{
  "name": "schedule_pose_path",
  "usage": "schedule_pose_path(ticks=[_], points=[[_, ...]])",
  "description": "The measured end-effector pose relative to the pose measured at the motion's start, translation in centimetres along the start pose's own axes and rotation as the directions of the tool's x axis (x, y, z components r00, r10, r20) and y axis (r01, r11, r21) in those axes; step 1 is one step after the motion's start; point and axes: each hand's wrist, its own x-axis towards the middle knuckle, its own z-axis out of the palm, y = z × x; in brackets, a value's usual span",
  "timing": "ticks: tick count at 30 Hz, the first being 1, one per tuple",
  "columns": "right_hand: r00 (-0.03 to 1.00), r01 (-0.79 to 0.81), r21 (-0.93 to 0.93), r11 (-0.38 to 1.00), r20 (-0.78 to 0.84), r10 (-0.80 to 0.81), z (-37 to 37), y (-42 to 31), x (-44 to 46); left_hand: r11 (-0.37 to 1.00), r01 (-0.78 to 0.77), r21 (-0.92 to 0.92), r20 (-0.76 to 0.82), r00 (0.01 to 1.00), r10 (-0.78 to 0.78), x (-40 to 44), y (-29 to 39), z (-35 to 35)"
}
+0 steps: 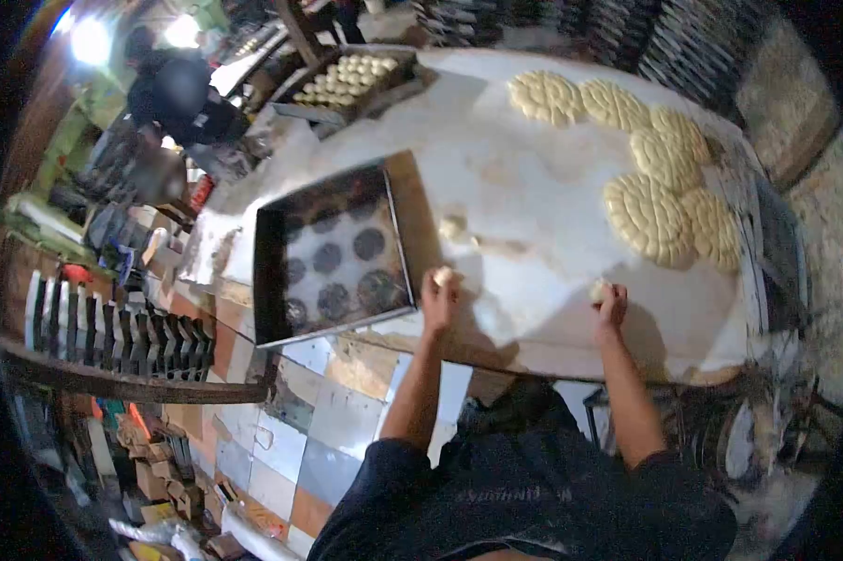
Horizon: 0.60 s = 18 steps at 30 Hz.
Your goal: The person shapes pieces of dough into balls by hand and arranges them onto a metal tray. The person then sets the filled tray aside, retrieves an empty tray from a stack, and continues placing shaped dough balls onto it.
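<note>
The dark shirt (534, 486) is nearest, and beyond it the left hand (438, 304) grips a dough piece (443, 276) beside the tray (268, 271) while the right hand (612, 307) grips another dough lump (598, 293), both at the table (552, 206), where light, even finger pressure should probably suit best.

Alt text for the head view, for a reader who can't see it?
A person's left hand and right hand each hold a small pale dough piece at a whitish table. A dark-walled pan with round marks on its bottom sits left; broad, ridged dough rounds lie right. A tray of smaller pieces stands beyond the pan.
</note>
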Motion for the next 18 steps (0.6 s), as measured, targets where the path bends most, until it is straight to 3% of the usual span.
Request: schedule_pose_path(ticks=[2,3,5,8,9,10,11,12,13,14,15,18], points=[[0.993,0.089,-0.324,0.942,0.104,-0.058,-1.8,-1.3,-0.5,0.995,0.103,-0.005,-0.037,0.994,-0.103,0.4,1.4,-1.1],[0.995,0.061,-0.334,0.941,0.089,-0.033,-2.6,-1.1,-0.1,0.986,0.165,0.012,-0.014,0.986,-0.165,0.1,2.7,-1.5],[0.945,0.274,-0.413,0.868,0.285,-0.162,-4.2,-0.9,1.1,0.968,0.078,0.237,-0.098,0.994,-0.056,-0.2,4.0,-1.9],[0.895,0.394,-0.407,0.824,0.376,-0.242,-5.0,-3.3,-0.7,0.837,-0.171,0.519,0.034,0.983,0.179,-1.1,2.1,-4.7],[0.852,0.48,-0.436,0.761,0.438,-0.286,-5.6,-3.6,-1.1,0.768,-0.161,0.621,0.196,0.98,0.047,-1.7,2.0,-4.5],[0.741,0.632,-0.418,0.652,0.572,-0.351,-6.2,-2.7,-1.3,0.682,-0.166,0.712,0.324,0.94,-0.11,-2.4,2.0,-4.4],[0.743,0.627,-0.417,0.658,0.573,-0.345,-7.3,-2.4,-1.0,0.677,-0.162,0.718,0.321,0.94,-0.116,-2.4,1.9,-4.6],[0.542,0.831,-0.408,0.377,0.745,-0.389,-7.3,-3.5,-1.0,0.392,-0.477,0.787,0.512,0.859,0.017,-1.8,1.5,-5.1],[0.319,0.946,-0.317,0.064,0.882,-0.346,-7.1,-4.6,-0.7,0.247,-0.523,0.815,0.542,0.841,-0.006,-1.0,3.0,-3.5],[0.311,0.948,-0.312,0.064,0.866,-0.391,-6.6,-5.4,0.2,0.099,-0.565,0.819,0.57,0.821,-0.029,-0.1,4.4,-2.0],[0.319,0.946,-0.315,0.074,0.863,-0.391,-5.5,-5.6,1.6,0.094,-0.568,0.818,0.573,0.819,-0.038,1.7,3.8,-0.6],[0.536,0.841,-0.501,0.205,0.718,-0.445,-0.7,-5.9,4.4,0.235,-0.394,0.889,0.318,0.898,0.304,5.0,2.7,5.8]])
